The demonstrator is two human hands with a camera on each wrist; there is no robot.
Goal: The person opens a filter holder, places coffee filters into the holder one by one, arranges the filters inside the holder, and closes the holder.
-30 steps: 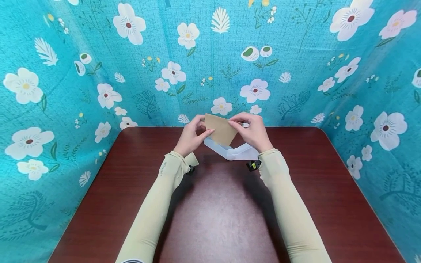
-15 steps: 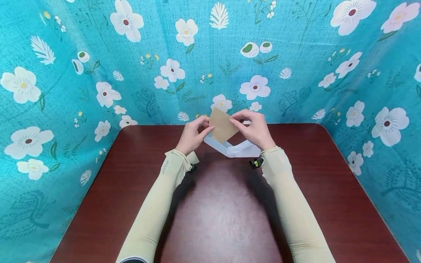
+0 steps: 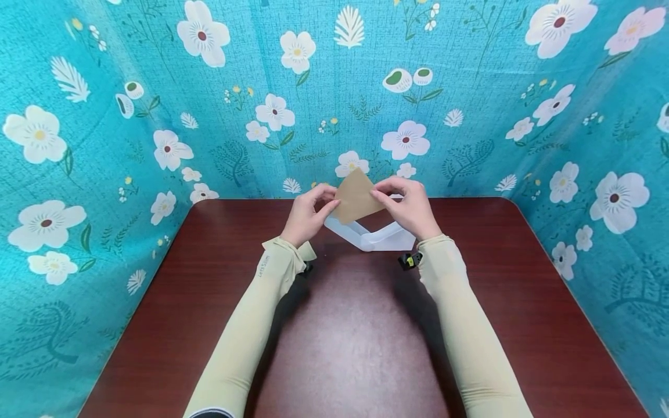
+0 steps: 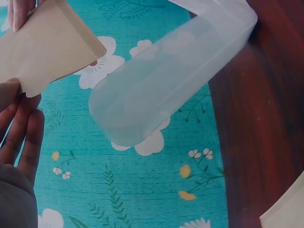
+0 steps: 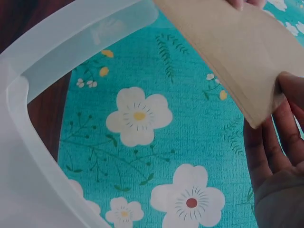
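Head view: a flat tan paper piece [image 3: 357, 194] spans the gap between both hands, held up at the far side of the dark red-brown wood-grain table [image 3: 350, 325]. Left hand [image 3: 308, 215] pinches its left side, right hand [image 3: 410, 208] its right; neither is nearer. One corner points up and far; long axis unclear. Behind it stands a translucent white plastic container [image 3: 393, 239] with angled walls; contact between the two cannot be told. Left wrist view: paper looks thin, matte, crimped along one edge, slightly bent beside the thumb.

cream sleeves [image 3: 232, 342] — left lettered — black wrist gear [image 3: 410, 260]
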